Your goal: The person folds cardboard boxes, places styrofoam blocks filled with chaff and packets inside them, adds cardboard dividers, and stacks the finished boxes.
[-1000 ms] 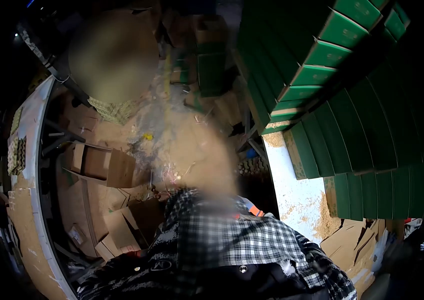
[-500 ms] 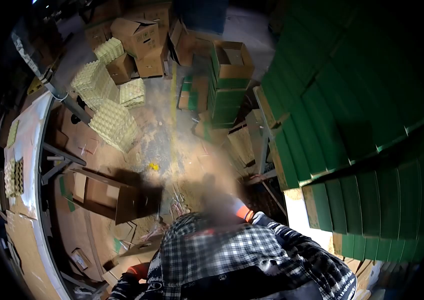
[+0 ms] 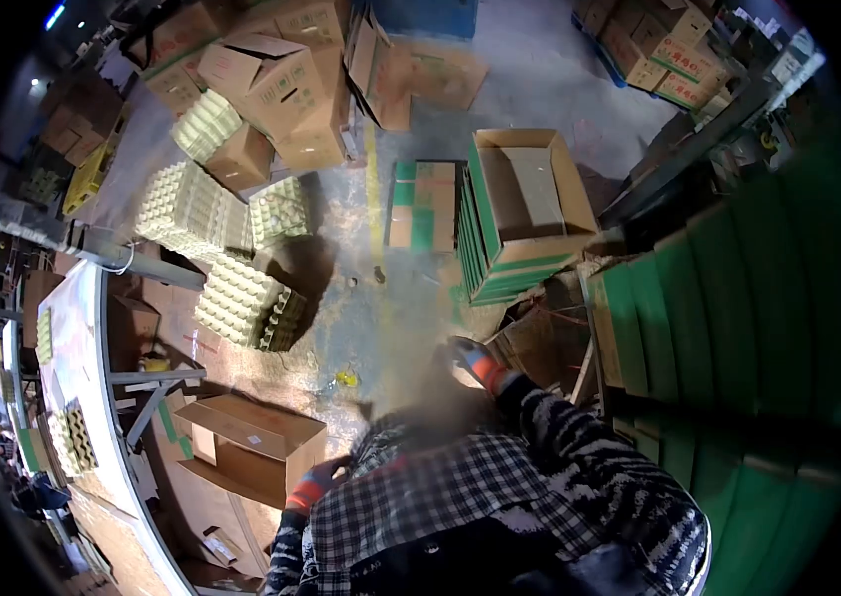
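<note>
My right hand (image 3: 476, 360), in a dark glove with an orange and grey cuff, is in front of my body on the right. Its fingers look loosely bent and apart, holding nothing visible. Beyond it stands a stack of green-banded cardboard boxes (image 3: 515, 268), with an open box (image 3: 579, 204) on top. My left hand (image 3: 319, 481), gloved the same way, is low at my left side against the checked apron (image 3: 411, 497). Its fingers seem loosely extended, partly hidden, with nothing visible in them. Just left of it lies an open brown carton (image 3: 291, 452). A blur covers the middle of the view.
Stacks of egg trays (image 3: 242, 303) stand on the floor ahead to the left. Cartons (image 3: 286, 89) are piled behind them. A long table (image 3: 113, 368) runs along my left; green-banded boxes (image 3: 728, 308) are stacked on my right. A flattened carton (image 3: 422, 204) lies ahead.
My view has shifted, showing more of the floor and cartons ahead. Relative to my body, my right hand has moved forward and my left hand has come up beside the apron.
</note>
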Action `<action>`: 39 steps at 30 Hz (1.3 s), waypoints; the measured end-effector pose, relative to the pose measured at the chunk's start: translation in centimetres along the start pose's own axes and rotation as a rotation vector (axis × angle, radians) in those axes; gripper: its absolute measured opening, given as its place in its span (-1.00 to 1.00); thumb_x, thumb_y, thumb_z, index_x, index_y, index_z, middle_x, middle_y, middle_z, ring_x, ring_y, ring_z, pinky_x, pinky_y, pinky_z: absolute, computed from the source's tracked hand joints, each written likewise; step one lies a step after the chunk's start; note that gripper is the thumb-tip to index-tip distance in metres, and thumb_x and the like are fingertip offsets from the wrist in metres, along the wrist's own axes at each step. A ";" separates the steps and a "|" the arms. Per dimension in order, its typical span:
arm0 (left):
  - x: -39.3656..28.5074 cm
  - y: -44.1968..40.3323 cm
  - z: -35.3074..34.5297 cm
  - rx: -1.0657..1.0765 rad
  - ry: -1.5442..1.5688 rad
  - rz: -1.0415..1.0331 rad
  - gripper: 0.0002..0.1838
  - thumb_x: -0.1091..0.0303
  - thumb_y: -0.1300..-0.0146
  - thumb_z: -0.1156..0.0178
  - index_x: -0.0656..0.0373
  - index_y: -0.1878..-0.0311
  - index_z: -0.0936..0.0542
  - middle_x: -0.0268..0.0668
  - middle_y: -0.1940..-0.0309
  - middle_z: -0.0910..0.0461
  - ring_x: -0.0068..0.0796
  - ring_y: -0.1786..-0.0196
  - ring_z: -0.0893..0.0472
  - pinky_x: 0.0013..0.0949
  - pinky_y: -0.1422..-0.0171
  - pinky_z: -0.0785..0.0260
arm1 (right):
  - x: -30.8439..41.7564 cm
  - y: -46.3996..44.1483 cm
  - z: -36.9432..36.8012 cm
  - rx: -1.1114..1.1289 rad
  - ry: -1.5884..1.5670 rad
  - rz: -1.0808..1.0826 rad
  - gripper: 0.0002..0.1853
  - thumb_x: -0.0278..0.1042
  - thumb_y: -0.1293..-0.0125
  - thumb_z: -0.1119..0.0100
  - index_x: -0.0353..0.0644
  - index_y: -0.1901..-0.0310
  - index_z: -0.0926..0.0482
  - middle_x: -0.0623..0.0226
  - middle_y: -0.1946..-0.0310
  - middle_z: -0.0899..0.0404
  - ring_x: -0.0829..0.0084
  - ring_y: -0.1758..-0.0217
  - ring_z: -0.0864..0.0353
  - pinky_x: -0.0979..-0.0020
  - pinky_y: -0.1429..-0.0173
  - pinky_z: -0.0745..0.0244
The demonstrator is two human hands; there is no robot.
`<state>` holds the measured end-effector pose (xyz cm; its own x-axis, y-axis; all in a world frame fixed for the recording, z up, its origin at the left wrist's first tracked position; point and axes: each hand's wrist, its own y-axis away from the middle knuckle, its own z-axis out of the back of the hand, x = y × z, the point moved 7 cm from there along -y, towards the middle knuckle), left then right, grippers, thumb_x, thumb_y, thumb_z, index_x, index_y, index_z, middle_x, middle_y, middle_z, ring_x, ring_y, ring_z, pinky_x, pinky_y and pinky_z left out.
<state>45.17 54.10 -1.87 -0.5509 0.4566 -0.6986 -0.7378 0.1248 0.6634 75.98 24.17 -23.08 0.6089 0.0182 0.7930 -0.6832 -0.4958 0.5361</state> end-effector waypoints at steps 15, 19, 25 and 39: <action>-1.1 -30.7 28.2 -0.052 0.194 0.192 -0.53 0.23 -0.44 -0.17 0.26 -0.32 -0.51 -0.16 -0.17 -0.63 -0.36 -0.20 -0.59 -0.36 -0.34 -0.37 | 3.1 -33.5 -1.3 -0.137 0.482 0.065 -0.48 0.05 -0.34 -0.23 -0.20 -0.14 -0.56 0.10 0.01 -0.65 0.28 -0.02 -0.65 0.28 -0.06 -0.53; 3.6 -45.5 33.9 -0.066 0.463 0.216 -0.53 0.20 -0.46 -0.15 0.19 -0.34 -0.49 -0.24 -0.07 -0.66 -0.44 -0.04 -0.63 -0.36 -0.13 -0.44 | 10.2 -37.2 2.1 -0.288 0.220 0.007 -0.53 0.00 -0.35 -0.18 -0.20 -0.11 -0.56 0.13 0.01 -0.65 0.24 -0.03 -0.65 0.24 -0.03 -0.52; 6.5 -65.4 35.9 -0.021 0.535 0.380 -0.50 0.12 -0.41 -0.22 0.16 -0.32 -0.52 -0.33 -0.04 -0.66 -0.47 0.05 -0.61 -0.41 0.00 -0.40 | 3.4 -53.4 12.1 -0.292 0.702 -0.154 -0.38 -0.03 -0.27 -0.25 -0.22 -0.28 -0.44 0.06 -0.22 -0.52 0.04 -0.26 -0.52 0.10 -0.18 -0.47; 14.0 -101.3 24.9 0.043 0.280 0.333 -0.12 -0.09 -0.31 -0.28 0.34 -0.48 -0.24 -0.08 -0.37 -0.41 -0.24 -0.38 -0.37 -0.28 -0.46 -0.19 | -0.8 -64.2 23.2 -0.882 0.636 -0.645 0.00 0.22 -0.11 -0.37 -0.21 -0.47 -0.21 -0.12 -0.40 -0.32 -0.03 -0.46 -0.32 0.07 -0.48 -0.25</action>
<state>121.92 69.80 -72.12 -0.8450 0.2228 -0.4862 -0.4880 0.0503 0.8714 128.70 35.86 -64.84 0.7974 0.5749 0.1835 -0.5201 0.5005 0.6922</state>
